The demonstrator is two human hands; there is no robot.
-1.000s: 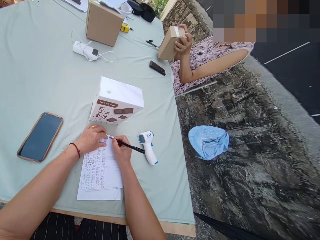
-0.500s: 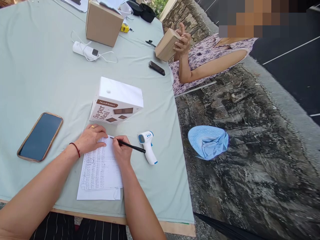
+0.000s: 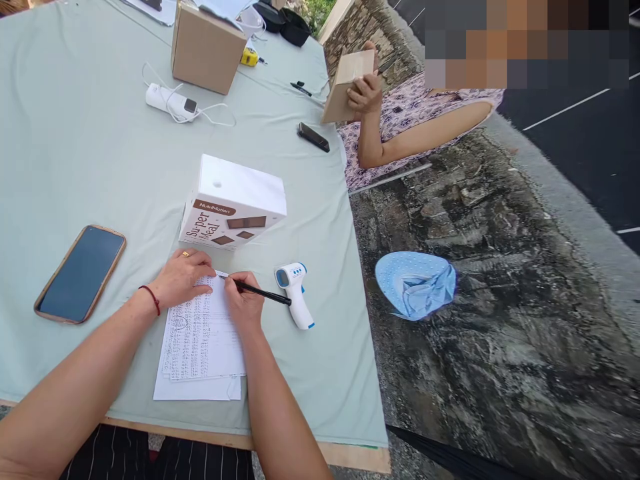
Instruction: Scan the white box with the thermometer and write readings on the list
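Observation:
My right hand (image 3: 245, 303) grips a black pen (image 3: 263, 291), its tip on the upper edge of a printed sheet (image 3: 210, 340). Flat on the top left of that sheet lies my left hand (image 3: 186, 275), open, thumb apart from the fingers. More white paper (image 3: 200, 390) sticks out beneath the sheet. Just beyond my hands stands a white NutriMotion box (image 3: 240, 200). To the right of my right hand lies a white and blue infrared thermometer (image 3: 296, 293), close to the pen's rear end.
A smartphone (image 3: 80, 273) lies at the left. Farther back are a white cabled device (image 3: 170, 101), a cardboard box (image 3: 207, 50), a yellow tape measure (image 3: 249, 56) and a black object (image 3: 313, 137). A co-worker holds another carton (image 3: 349, 87). A blue hat (image 3: 415, 285) lies off the table.
The co-worker has tilted the small carton up and shifted their hands on it. My hands, the pen and the sheet look almost unmoved.

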